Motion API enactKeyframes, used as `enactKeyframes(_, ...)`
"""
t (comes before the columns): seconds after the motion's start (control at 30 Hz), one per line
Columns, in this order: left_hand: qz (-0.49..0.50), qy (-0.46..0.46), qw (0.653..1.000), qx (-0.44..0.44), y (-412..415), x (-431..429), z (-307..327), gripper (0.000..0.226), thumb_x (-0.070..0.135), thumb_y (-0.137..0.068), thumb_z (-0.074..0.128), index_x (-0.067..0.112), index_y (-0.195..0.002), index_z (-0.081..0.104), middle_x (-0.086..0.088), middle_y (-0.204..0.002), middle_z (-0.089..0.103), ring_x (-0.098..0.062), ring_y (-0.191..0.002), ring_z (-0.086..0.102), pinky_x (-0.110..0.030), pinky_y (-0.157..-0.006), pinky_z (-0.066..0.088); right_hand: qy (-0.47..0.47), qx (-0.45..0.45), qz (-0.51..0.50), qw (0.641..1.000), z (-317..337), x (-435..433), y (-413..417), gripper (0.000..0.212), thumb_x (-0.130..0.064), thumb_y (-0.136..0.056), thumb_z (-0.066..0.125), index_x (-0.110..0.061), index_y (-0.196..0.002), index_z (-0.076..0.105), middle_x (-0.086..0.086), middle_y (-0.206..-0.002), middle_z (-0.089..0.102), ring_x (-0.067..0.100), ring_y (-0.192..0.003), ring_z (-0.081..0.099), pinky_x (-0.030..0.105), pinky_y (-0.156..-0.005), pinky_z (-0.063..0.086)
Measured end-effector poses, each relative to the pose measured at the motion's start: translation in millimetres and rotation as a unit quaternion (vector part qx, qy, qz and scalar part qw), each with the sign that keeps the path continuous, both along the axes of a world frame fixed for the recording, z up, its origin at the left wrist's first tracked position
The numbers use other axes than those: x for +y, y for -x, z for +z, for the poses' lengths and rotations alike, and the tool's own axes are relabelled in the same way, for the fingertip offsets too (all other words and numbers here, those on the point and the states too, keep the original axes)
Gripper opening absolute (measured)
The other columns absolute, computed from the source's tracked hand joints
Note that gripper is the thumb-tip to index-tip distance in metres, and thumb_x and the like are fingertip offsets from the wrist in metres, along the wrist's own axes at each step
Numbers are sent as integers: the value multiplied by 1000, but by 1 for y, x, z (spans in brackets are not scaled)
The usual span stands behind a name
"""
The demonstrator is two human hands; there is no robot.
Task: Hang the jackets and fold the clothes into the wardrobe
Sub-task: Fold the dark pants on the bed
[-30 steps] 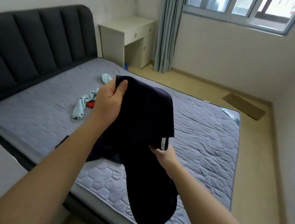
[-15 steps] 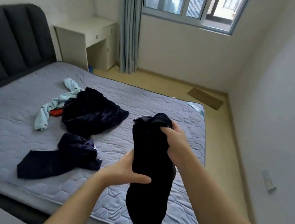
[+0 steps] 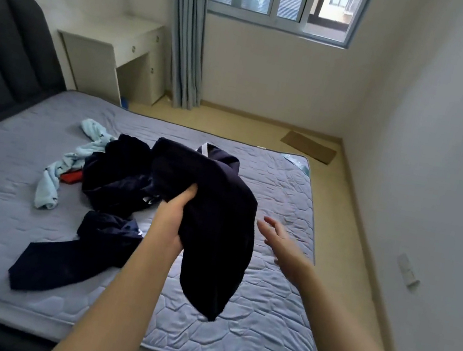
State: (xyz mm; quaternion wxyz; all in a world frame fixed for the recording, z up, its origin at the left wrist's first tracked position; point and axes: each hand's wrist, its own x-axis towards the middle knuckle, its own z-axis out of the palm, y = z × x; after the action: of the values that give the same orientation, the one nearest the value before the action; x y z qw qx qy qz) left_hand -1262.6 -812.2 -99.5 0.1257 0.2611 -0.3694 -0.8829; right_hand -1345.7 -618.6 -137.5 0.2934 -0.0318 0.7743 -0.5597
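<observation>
My left hand (image 3: 170, 221) grips a dark navy garment (image 3: 215, 222) that hangs bunched above the grey quilted mattress (image 3: 260, 319). A white strip shows at the garment's top edge. My right hand (image 3: 283, 240) is just right of the cloth, fingers spread, holding nothing. On the mattress behind lie a crumpled dark jacket (image 3: 119, 174), another dark navy piece (image 3: 77, 253) stretched towards the front edge, a light blue garment (image 3: 71, 165) and a small red item (image 3: 72, 176). No wardrobe is in view.
A dark padded headboard (image 3: 3, 57) stands at the left. A white desk (image 3: 115, 56) and a grey curtain (image 3: 186, 37) are in the far corner under the window. A brown mat (image 3: 308, 146) lies on the floor. White walls close the right side.
My right hand has let go of the dark garment and opened beside it. My left hand has taken the grip higher on the cloth, and the garment has swung up and left.
</observation>
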Motion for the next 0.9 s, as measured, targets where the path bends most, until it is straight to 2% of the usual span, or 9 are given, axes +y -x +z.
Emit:
enactKeyframes(0.13,-49,-88,995,6,-8,-14,19,38,36,-87,61,5,-109,66,-15,-103,72,-29,-86,71,-35,-59,58,73,-192,-87,975,-39,-3,-1,62,-67,-89,36,-36,-142,30,4,-134,49,31,-125,46,68,-105,14)
enactKeyframes(0.23,-56,-101,993,36,-13,-20,25,36,37,-90,57,5,-102,67,-14,-98,73,-27,-82,72,-33,-56,58,134,-282,-104,944,-63,-12,-9,74,-70,-87,36,-32,-149,17,14,-118,55,39,-111,54,72,-100,18)
enactKeyframes(0.3,-57,-100,993,37,-15,-23,28,38,38,-89,58,4,-103,67,-14,-100,72,-27,-84,72,-33,-59,58,141,-324,-118,928,-75,-24,-17,83,-71,-86,38,-32,-151,6,20,-140,41,42,-126,44,72,-100,18)
enactKeyframes(0.4,-59,-84,994,21,-18,-27,35,40,39,-87,59,4,-103,67,-14,-101,72,-26,-83,72,-35,-68,56,116,-338,-129,925,-88,-47,-28,85,-70,-84,43,-31,-152,9,17,-155,20,39,-139,27,72,-104,13)
enactKeyframes(0.53,-52,-53,997,22,-22,-34,47,37,39,-91,55,5,-95,68,-11,-91,74,-23,-76,72,-35,-68,54,128,-351,-63,925,-99,-81,-36,60,-71,-80,49,-34,-127,46,8,-144,40,36,-137,32,70,-102,19)
enactKeyframes(0.67,-1,-35,998,54,-28,-51,56,36,39,-94,51,8,-99,69,-10,-99,73,-24,-89,70,-35,-76,55,178,-357,-47,916,-102,-104,-39,50,-70,-80,50,-29,-104,66,1,-107,64,27,-107,58,64,-93,32)
enactKeyframes(0.73,21,-24,996,81,-32,-62,56,40,40,-95,48,11,-87,76,-8,-93,74,-21,-82,72,-31,-65,58,207,-363,-61,906,-103,-110,-42,51,-68,-84,48,-22,-95,67,1,-85,70,23,-94,62,53,-86,46)
enactKeyframes(0.8,49,0,995,92,-41,-78,50,49,41,-96,45,16,-71,79,-4,-83,75,-17,-73,72,-27,-53,57,235,-359,-67,901,-103,-115,-44,47,-59,-87,52,-16,-94,69,3,-87,73,22,-91,66,42,-79,51)
enactKeyframes(0.9,62,19,997,45,-64,-113,30,37,44,-89,56,14,-94,77,-9,-101,73,-23,-89,71,-30,-61,57,280,-317,-102,900,-96,-117,-41,34,-36,-92,55,-9,-110,66,9,-97,72,21,-84,69,33,-75,54)
